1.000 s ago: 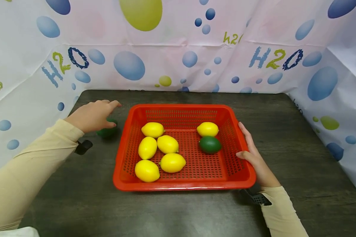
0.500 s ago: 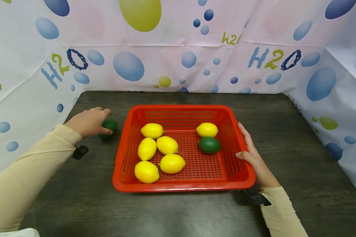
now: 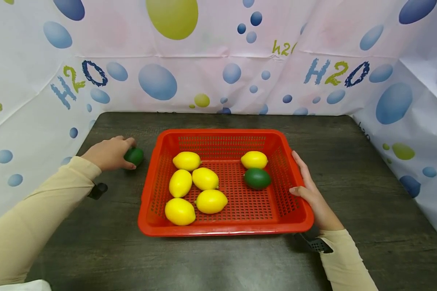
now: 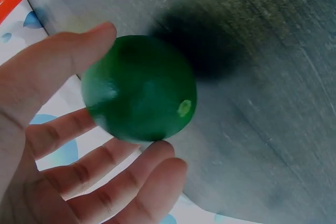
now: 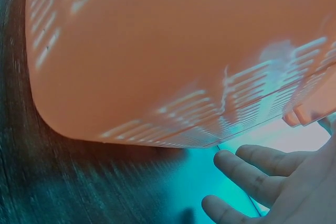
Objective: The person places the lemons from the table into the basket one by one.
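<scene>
In the head view my left hand (image 3: 109, 154) is at a dark green lime (image 3: 134, 157) left of the basket. The left wrist view shows the thumb (image 4: 100, 40) against one side of this glossy lime (image 4: 142, 90) and the fingers bent along the other. Its pale stem end faces the camera. My right hand (image 3: 315, 198) holds the right rim of the red plastic basket (image 3: 218, 229), thumb over the inside, fingers outside. In the right wrist view, fingers (image 5: 252, 177) extend beside the basket's slotted wall (image 5: 131, 77). Inside sit several yellow lemons (image 3: 211, 201) and another lime (image 3: 257, 178).
The basket stands mid-table on a dark wood-grain table (image 3: 218, 262). A white sheet printed with bubbles and lettering (image 3: 204, 60) rises behind the table and along both sides. Most lemons lie in the basket's left half; one lemon (image 3: 254, 160) is beside the lime on the right.
My left hand has come down and slightly left onto the lime outside the basket, its thumb and fingers closing around it. The right hand has stayed on the rim.
</scene>
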### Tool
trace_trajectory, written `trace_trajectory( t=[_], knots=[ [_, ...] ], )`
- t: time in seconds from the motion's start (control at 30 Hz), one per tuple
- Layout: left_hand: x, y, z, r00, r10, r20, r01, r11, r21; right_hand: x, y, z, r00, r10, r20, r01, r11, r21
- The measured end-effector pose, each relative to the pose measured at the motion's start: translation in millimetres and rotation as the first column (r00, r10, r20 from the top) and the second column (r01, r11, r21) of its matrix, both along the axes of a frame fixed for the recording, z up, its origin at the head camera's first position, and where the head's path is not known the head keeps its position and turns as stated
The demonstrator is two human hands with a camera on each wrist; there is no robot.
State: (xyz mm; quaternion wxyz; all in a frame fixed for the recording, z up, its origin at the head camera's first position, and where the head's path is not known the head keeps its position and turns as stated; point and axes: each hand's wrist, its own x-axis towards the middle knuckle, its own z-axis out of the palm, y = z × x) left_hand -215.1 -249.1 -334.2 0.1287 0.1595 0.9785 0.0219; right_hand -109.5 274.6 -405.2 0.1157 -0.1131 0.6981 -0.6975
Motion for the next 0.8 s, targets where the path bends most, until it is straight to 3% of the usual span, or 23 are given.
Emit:
trace_trajectory(
  t=[0.5,0.8],
  knots=[
    [-1.4,5,-15.0,0.999,-0.033,-0.011,0.033,0.999,0.026,1.0,-1,1.4,1.0,-0.01,0.016,0.01,1.0,-0.003],
    [0.7,10,-14.8,0.999,-0.039,-0.024,0.039,0.999,0.025,0.7,-1,0.4,1.0,-0.003,0.012,0.003,1.0,-0.014]
  ],
)
